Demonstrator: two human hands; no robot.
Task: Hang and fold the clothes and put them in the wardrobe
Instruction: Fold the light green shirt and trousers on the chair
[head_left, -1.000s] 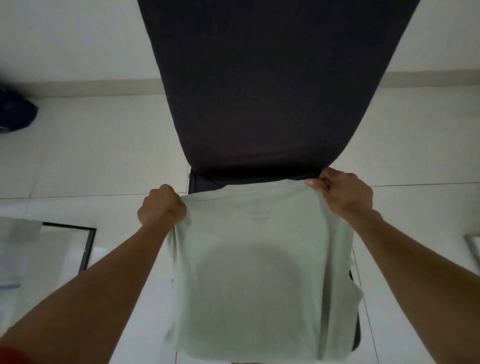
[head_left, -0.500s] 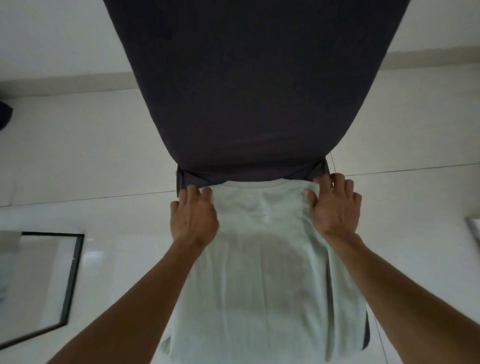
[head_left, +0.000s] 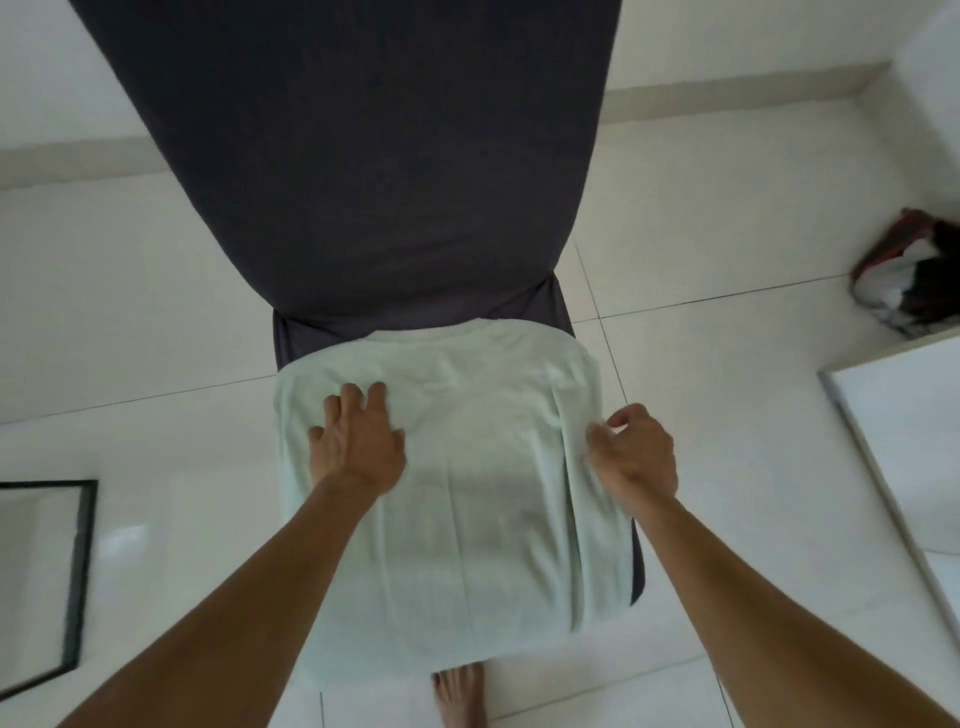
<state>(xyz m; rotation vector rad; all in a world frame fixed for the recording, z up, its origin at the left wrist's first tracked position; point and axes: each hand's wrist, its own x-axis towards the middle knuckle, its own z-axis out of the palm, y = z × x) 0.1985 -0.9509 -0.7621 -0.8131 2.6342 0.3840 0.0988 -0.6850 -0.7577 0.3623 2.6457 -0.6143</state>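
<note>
A pale green t-shirt (head_left: 467, 519) lies spread over the seat of a chair with a dark grey cover (head_left: 374, 182), its collar toward the backrest. My left hand (head_left: 358, 441) presses flat on the shirt's left part, fingers straight and spread. My right hand (head_left: 636, 457) is at the shirt's right edge, fingers curled, pinching the folded side of the fabric. The shirt's front edge hangs over the seat toward me.
White tiled floor surrounds the chair. A black-framed panel (head_left: 78, 571) lies on the floor at the left. A white board (head_left: 914, 441) lies at the right, with a heap of dark and white clothes (head_left: 914, 275) behind it. A bare foot (head_left: 460, 696) shows below the seat.
Both hands let go of the shirt's top corners and slid toward me over the fabric. The left now presses flat; the right pinches the side edge. The view tilted down and right.
</note>
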